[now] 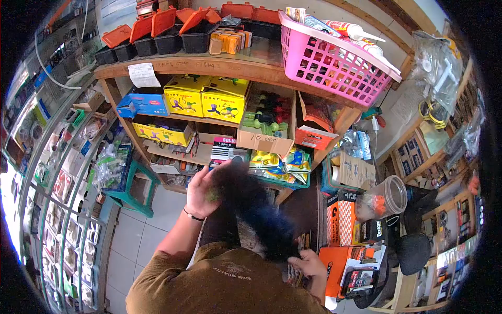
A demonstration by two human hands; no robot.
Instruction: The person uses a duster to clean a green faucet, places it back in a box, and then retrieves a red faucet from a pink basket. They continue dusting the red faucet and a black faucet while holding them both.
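My left hand (203, 189), with a dark band at the wrist, is raised in front of the lower shelf and grips the end of a dark, fluffy duster (253, 212). The duster is blurred and slants down to the right, toward my right hand (311, 263). Low by my brown shirt, my right hand holds a small stack of printed packets (294, 275). The duster hides part of the packets and the shelf's lower front.
A wooden shelf unit (230, 67) carries yellow boxes (201, 99), a blue box (142, 103), black bins with orange lids (157, 32) and a pink basket (334, 60). A green stool (137, 191) stands left, a glass display case (57, 172) far left, and an orange box (342, 217) and clear jar (384, 198) right.
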